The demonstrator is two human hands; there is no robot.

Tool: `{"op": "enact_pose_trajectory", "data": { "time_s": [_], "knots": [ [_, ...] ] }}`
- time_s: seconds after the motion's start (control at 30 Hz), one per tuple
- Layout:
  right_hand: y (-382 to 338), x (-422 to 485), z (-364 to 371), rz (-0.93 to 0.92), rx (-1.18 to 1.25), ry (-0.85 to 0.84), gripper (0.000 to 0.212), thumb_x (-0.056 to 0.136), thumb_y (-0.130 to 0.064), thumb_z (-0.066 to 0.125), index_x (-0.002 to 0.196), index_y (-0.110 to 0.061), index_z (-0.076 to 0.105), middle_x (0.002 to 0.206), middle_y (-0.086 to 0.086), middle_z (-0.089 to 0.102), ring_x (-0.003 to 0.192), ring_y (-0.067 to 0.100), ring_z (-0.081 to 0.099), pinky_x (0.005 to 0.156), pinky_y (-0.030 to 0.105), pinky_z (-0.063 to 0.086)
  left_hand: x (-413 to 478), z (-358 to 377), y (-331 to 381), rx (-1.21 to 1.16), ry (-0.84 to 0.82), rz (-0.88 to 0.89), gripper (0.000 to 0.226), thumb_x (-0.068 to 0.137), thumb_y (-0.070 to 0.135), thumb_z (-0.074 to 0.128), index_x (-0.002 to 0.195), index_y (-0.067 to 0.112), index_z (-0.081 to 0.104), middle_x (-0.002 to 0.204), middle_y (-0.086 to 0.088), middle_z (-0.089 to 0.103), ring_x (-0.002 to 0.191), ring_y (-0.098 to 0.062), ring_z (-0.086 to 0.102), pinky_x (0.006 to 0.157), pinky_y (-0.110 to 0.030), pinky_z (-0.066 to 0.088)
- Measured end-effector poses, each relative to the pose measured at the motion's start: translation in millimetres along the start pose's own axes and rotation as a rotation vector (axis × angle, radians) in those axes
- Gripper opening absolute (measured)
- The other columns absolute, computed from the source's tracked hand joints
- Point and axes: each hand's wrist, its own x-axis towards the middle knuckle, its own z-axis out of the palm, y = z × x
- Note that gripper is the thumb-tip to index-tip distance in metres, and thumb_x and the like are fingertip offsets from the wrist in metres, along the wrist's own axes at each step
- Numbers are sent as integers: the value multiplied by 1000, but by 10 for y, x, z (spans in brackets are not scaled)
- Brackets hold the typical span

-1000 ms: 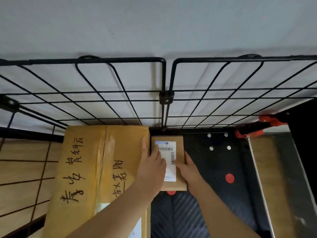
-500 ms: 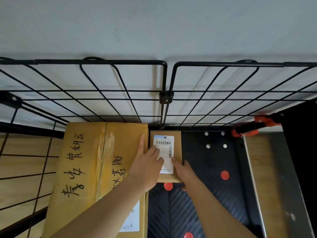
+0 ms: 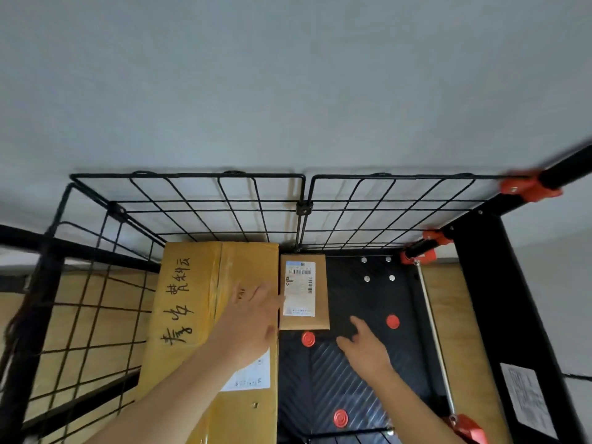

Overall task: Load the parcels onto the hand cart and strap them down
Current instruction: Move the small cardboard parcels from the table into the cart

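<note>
A plain grey wall (image 3: 288, 75) rises behind, with wood-plank floor (image 3: 448, 315) visible at the sides

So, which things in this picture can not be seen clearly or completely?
- Head view: the left hand is motion-blurred and covers part of the large yellow cardboard box.
- The large box's near end is cut off by the bottom edge.
- Print on the small brown parcel's white label is too small to read.
- No strap is in view.
</note>
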Motion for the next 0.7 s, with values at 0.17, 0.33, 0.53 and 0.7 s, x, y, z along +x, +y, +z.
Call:
{"op": "enact_pose_trajectory", "data": {
  "time_s": [0.17, 0.33, 0.53, 0.7],
  "knots": [
    [-181, -794, -79, -127, -110, 20, 59, 95, -26, 50, 148, -29, 24, 136, 10, 50, 96, 18, 58, 77, 26, 49, -666, -351, -125, -118, 6, -83, 58, 96, 32, 45, 148, 30, 20, 159, 3, 6, 146, -19, 10, 118, -37, 6],
    [-581, -1459, -29, -311, -166, 68, 53, 94, -21, 50, 143, -30, 33, 127, 2, 55, 108, 18, 56, 75, 21, 45, -1265, -797, -197, -173, 72, -123, 63, 96, 31, 46, 150, 27, 15, 159, 3, 3, 145, -19, 13, 118, -38, 10],
    [-1242, -2018, 79, -484, -256, 85, 50, 93, -21, 50, 141, -26, 38, 127, -1, 54, 103, 15, 58, 78, 21, 49, -1891, -1147, -469, -217, 213, -164, 60, 94, 34, 48, 148, 30, 23, 158, 6, 7, 144, -16, 13, 117, -37, 9],
    [-1860, -2478, 267, -658, -353, 139, 47, 92, -22, 49, 139, -27, 43, 131, -1, 55, 104, 13, 58, 82, 23, 46, -2423, -1495, -808, -241, 335, -195, 58, 95, 38, 46, 148, 34, 20, 158, 7, 9, 144, -15, 12, 117, -34, 7]
  ]
}}
